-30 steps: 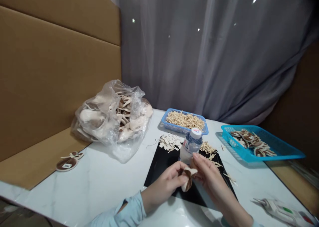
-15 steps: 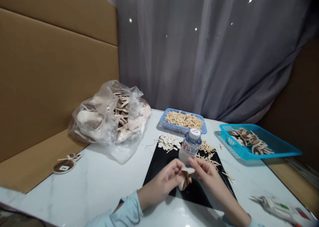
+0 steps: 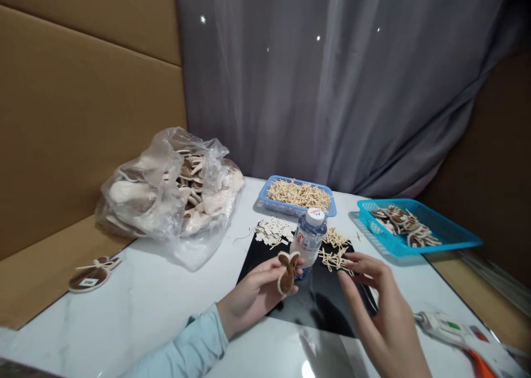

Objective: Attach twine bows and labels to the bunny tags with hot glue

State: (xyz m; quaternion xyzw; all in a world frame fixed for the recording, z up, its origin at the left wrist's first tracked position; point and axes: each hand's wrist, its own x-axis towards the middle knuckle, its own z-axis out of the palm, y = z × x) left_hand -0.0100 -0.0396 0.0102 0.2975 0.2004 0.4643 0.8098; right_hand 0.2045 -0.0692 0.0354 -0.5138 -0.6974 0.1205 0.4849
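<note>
Left hand pinches a brown eared piece with a pale edge, ears up, above the near part of a black mat; grip seems kept to the edge so that the brown face stays uncovered; right hand has thumb and fingers spread apart, fingertips at a loose pile of cream bows on the mat, whether touching I cannot tell, nothing seen between them; the pile lies on the right hand's side, presumably to spare a longer reach; a bottle with a white cap stands upright just beyond the held piece, contents hard to make out; small white tags lie heaped at the mat's far left corner, probably kept apart from the bows so the two do not mix; containers: blue basket behind the bottle, heaped with more cream bows; turquoise tray to the right, brown pieces bearing bows gathered toward its far left end; clear plastic bag at left, slumped and full of brown and cream pieces; on the white counter, one tagged piece with a bow lies alone at far left, perhaps as a sample; a glue gun lies on the right, well apart from the bag.
</note>
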